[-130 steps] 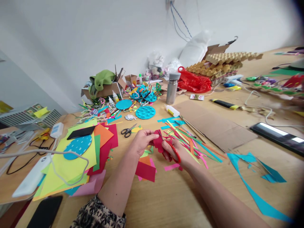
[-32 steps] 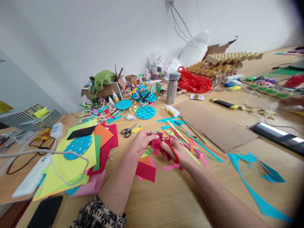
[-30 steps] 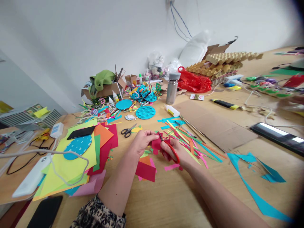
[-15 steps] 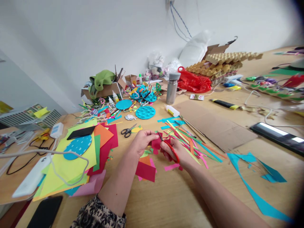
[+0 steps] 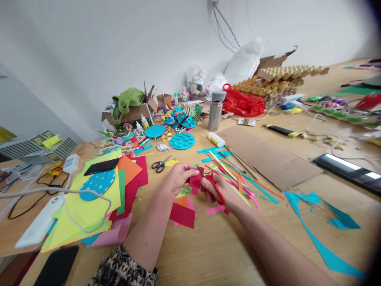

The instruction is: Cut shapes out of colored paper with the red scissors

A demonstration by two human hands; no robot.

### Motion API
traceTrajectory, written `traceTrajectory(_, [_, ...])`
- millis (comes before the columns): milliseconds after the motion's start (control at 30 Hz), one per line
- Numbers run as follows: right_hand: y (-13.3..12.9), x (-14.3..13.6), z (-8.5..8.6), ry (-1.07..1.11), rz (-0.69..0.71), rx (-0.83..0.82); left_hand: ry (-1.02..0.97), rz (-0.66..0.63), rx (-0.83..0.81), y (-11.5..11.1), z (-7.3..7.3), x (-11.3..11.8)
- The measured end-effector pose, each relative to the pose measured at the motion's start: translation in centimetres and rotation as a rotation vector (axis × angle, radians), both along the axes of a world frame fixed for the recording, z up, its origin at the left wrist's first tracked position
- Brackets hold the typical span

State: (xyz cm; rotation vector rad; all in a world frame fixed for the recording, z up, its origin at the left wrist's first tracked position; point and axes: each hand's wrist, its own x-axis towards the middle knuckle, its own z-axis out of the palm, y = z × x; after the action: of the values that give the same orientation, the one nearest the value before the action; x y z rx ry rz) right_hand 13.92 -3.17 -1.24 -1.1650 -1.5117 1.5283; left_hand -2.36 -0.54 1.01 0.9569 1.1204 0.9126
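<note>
Left hand (image 5: 181,177)'s pinching a bit of red paper (image 5: 195,181), right hand (image 5: 220,184)'s wrapped round red-handled scissors (image 5: 220,194), both close together. The paper's between them, above the table (image 5: 208,254). Fingers cover part of the handles, so can't tell if the blades are biting. Black phone (image 5: 57,266) is cut off bottom left.

A smooth, pale-grey wall (image 5: 143,43) stands behind a light-brown, wood-grained table (image 5: 211,254); a bluish-grey wall section (image 5: 26,105) adjoins at left.
</note>
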Motion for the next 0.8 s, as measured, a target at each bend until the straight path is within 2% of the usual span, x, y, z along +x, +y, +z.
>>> traceTrajectory(367, [0.1,0.07,-0.24,0.008,0.003,0.005,-0.005,-0.005,-0.004,0.02,0.13,0.02])
traceTrajectory(800, [-0.04,-0.16,0.53,-0.025,-0.015,-0.03,-0.037,0.042,-0.024,0.13,0.17,0.02])
